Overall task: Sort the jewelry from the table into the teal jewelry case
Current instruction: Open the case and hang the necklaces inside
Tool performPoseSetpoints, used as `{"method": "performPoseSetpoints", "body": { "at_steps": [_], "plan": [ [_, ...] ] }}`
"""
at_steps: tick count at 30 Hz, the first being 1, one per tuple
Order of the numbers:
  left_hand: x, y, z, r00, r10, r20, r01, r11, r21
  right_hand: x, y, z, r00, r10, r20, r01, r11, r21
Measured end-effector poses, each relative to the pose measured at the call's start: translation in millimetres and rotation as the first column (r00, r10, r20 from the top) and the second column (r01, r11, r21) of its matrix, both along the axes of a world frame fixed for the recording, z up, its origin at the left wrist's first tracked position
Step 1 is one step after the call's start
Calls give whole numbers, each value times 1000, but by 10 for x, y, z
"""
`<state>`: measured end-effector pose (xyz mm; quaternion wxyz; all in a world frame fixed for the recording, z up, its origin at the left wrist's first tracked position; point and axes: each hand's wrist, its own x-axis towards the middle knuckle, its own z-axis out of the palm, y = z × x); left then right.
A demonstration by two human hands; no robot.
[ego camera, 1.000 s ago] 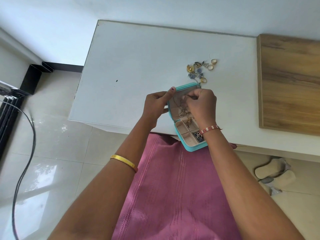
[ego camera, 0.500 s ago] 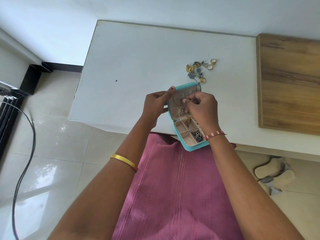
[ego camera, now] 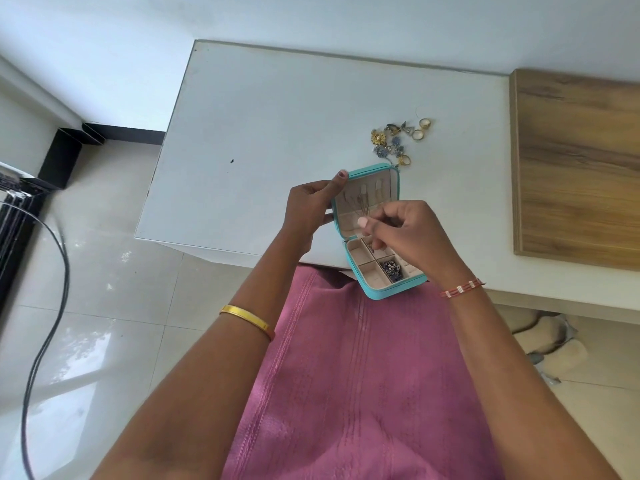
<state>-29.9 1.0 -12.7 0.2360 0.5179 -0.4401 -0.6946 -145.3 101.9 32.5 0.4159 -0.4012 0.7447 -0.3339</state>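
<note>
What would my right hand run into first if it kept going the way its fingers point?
Probably the open lid of the teal case: the right hand has its fingers aimed left at the chains hanging there. Depth is unclear.

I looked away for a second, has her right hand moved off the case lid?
Yes. The right hand has drawn back from the lid's top toward the hinge and tray of the teal jewelry case.

Matt white table (ego camera: pixel 277 133), wood-grain board (ego camera: pixel 575 168), glossy floor tiles (ego camera: pixel 104 289).

Open teal case (ego camera: pixel 375 289), loose jewelry (ego camera: pixel 398 140) beyond.
</note>
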Motion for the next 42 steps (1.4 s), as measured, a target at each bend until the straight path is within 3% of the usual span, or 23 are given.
{"method": "performPoseSetpoints", "body": {
  "at_steps": [4,9,14,35,38,42],
  "plan": [
    [-6,-2,8,1000,10,9,-10,1000,3,-82,97,156,990,-22,137,29,998,-48],
    [-22,1,20,1000,4,15,-4,1000,1,-121,169,150,930,-190,314,194,981,19],
    [-22,4,24,1000,3,15,-3,1000,-5,-107,169,110,853,-390,348,378,920,104],
    [-18,-3,31,999,41,17,-41,999,-5,-211,382,-91,677,-643,358,656,748,104],
    [4,-16,24,998,64,10,-64,998,-1,-283,421,-77,603,-626,495,694,717,62],
    [8,-18,12,995,98,4,-98,995,-3,-379,451,-69,415,-517,749,699,708,101]
  ]
}}
